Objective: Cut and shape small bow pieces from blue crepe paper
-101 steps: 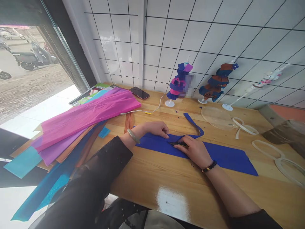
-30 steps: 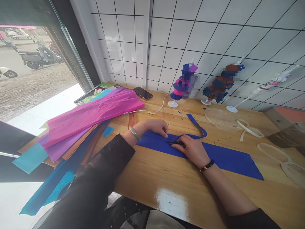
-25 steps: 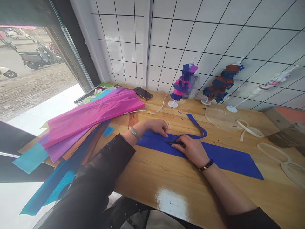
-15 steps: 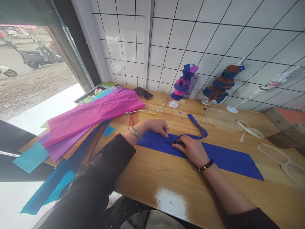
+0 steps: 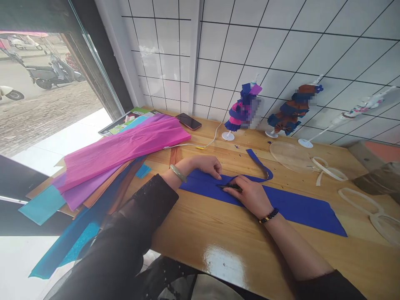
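A long blue sheet of crepe paper (image 5: 306, 208) lies across the wooden table. My left hand (image 5: 208, 166), with a pale bangle at the wrist, is closed at the sheet's far edge, its fingertips pinching the paper. Small black scissors (image 5: 230, 186) are gripped in my right hand (image 5: 251, 195), which rests on the middle of the sheet. Their blades point left, toward my left fingertips, and lie against the paper; the handles are mostly covered by my fingers. A narrow blue strip (image 5: 261, 164) curls away on the table beyond my right hand.
Stacked crepe paper (image 5: 131, 154) in pink, purple, brown and blue overhangs the table's left end. Behind it are a phone (image 5: 188, 121) and a white cable (image 5: 187, 145). Decorated stands (image 5: 228, 136) line the tiled wall. A clear disc (image 5: 289, 157) and white rings (image 5: 359, 200) lie right.
My right hand and the scissors have shifted very slightly left along the blue paper. My left hand stays at nearly the same place.
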A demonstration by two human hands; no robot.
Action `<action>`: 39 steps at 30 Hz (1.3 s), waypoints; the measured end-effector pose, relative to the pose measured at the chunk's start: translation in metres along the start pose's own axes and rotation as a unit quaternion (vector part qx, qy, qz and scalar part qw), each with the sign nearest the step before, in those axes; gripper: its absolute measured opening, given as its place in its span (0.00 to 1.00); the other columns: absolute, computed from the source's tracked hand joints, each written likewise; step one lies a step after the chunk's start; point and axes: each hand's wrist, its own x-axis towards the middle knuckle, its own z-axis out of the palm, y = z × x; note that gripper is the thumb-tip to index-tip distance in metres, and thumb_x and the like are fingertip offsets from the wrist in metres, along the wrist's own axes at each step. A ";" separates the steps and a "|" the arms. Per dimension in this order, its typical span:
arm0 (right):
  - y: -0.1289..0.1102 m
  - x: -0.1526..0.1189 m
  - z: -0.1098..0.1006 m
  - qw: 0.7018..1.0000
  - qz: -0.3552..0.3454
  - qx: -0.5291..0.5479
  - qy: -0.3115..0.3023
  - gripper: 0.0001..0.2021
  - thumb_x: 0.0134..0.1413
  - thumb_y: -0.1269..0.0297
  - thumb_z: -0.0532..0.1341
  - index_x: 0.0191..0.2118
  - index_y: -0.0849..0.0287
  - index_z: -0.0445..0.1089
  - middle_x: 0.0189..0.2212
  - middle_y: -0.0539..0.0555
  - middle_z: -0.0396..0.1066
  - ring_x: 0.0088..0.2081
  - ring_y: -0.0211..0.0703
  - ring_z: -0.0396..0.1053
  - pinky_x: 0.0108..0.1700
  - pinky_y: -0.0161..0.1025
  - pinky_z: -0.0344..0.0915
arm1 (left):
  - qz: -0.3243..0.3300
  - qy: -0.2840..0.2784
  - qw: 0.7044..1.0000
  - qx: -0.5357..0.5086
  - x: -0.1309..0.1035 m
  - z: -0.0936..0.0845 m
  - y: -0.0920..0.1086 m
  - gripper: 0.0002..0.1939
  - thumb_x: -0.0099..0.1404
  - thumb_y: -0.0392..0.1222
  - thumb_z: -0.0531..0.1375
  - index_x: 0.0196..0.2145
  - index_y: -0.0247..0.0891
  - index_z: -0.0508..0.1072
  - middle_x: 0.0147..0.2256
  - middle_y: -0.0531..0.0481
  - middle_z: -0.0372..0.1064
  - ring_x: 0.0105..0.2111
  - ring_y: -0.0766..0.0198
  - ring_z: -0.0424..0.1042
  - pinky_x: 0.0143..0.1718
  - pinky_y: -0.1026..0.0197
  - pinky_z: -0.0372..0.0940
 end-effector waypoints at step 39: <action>-0.001 0.004 0.006 1.000 -0.016 -0.011 0.017 0.18 0.56 0.48 0.52 0.32 0.57 0.67 0.30 0.55 0.72 0.30 0.42 0.70 0.29 0.37 0.61 | -0.050 -0.008 0.998 0.029 -0.010 -0.015 -0.017 0.14 0.47 0.47 0.64 0.32 0.38 0.76 0.26 0.55 0.71 0.25 0.70 0.64 0.25 0.67 0.54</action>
